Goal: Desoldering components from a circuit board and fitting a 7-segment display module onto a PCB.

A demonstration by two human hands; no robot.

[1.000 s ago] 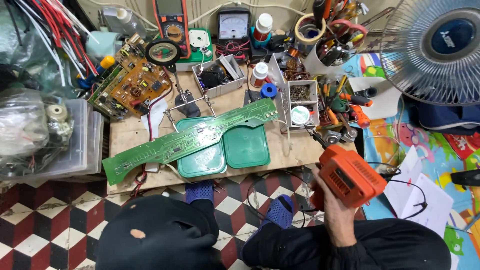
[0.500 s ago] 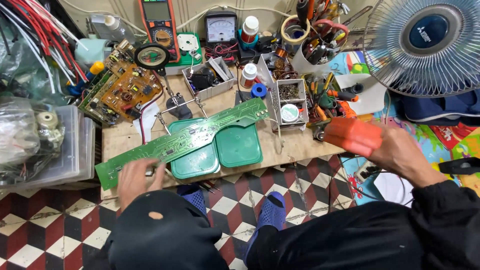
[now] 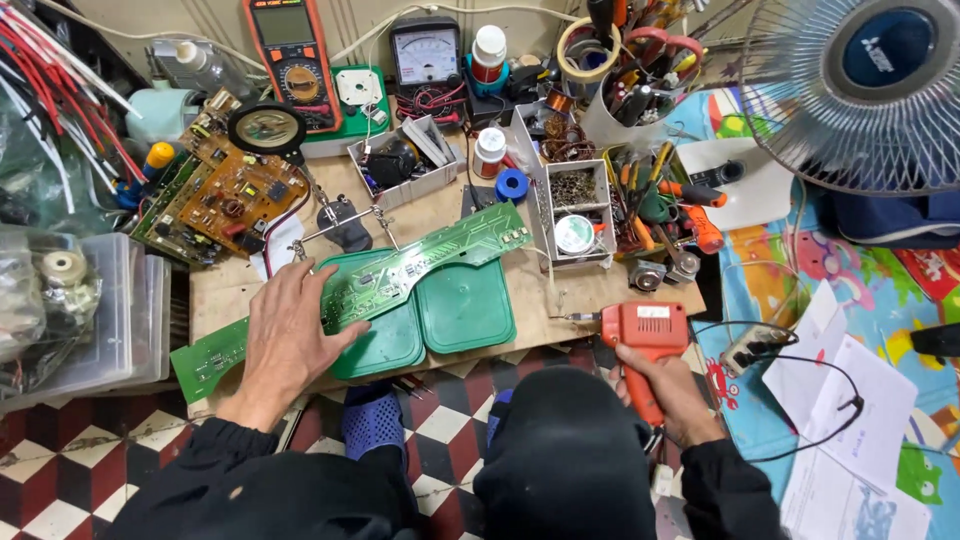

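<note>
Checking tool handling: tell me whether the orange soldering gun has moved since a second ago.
Yes. The orange soldering gun in the right hand came leftward, tip now over the wooden board's edge.

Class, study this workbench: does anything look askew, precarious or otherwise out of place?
Yes. The long green circuit board lies slanted across two green plastic lids, its lower end jutting past the wooden board's edge; the left hand presses on it. The right hand holds the orange soldering gun at the front edge.

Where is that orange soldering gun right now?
The orange soldering gun is in the right hand, at the bench's front edge, just right of the green lids.
</note>
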